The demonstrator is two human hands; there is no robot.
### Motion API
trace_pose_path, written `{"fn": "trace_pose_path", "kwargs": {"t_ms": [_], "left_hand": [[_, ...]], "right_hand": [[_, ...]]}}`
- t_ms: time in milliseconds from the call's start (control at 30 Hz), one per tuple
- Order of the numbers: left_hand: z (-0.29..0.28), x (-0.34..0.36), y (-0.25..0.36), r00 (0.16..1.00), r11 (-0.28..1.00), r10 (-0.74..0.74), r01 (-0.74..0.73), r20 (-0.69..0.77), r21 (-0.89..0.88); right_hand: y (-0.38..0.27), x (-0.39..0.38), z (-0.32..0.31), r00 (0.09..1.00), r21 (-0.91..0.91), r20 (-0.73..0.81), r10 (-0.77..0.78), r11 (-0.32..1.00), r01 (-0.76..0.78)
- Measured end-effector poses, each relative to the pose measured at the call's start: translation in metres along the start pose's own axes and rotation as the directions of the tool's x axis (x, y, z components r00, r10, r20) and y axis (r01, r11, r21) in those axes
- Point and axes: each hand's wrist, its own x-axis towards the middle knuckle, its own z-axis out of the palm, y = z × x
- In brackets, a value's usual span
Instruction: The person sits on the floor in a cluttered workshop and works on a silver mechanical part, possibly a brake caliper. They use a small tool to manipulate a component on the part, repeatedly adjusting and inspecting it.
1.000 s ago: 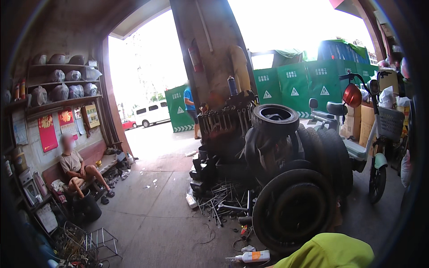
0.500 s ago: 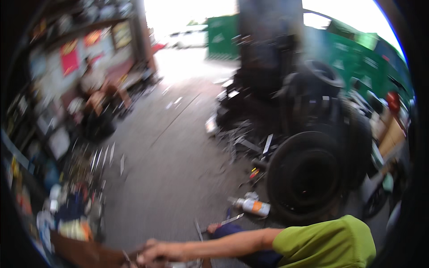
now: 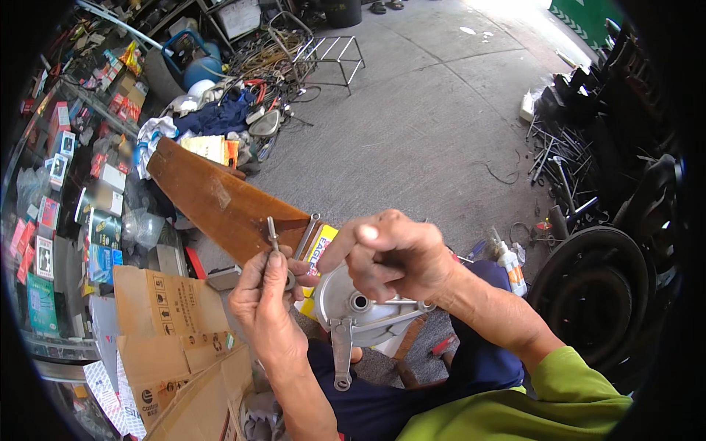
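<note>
My left hand [image 3: 266, 290] is closed in a pinch around a thin metal pin [image 3: 273, 234], which points upward between thumb and fingers. Just right of it my right hand [image 3: 403, 253] hovers with fingers bent but apart, and I see nothing in them. Beneath the hands a round silver brake plate [image 3: 334, 300] with a central hole and a lever arm [image 3: 342, 356] rests by my knees. The right hand hides part of the plate. A yellow box [image 3: 321, 246] lies behind it, beside a wrench [image 3: 309, 234] on a brown wooden board [image 3: 213, 195].
Folded cardboard [image 3: 158, 312] stands at my left, beside a glass case [image 3: 70, 342] with many small boxes. A tyre [image 3: 596, 294] and a white bottle [image 3: 509, 261] are at the right. Metal rods [image 3: 562, 165] lie beyond; a metal stool frame [image 3: 338, 55] stands farther off.
The view has swung down and rightward objects have shifted out. My right arm, stretched to the lower left by the board before, is now bent above the brake plate. My left hand is now visible.
</note>
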Motion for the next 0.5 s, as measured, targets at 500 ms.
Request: {"fn": "trace_pose_path", "kwargs": {"t_ms": [500], "left_hand": [[-0.004, -0.003, 0.001, 0.938, 0.986, -0.118, 0.15, 0.325, -0.076]], "right_hand": [[0.022, 0.02, 0.0, 0.917, -0.403, -0.367, -0.154, 0.915, -0.007]]}}
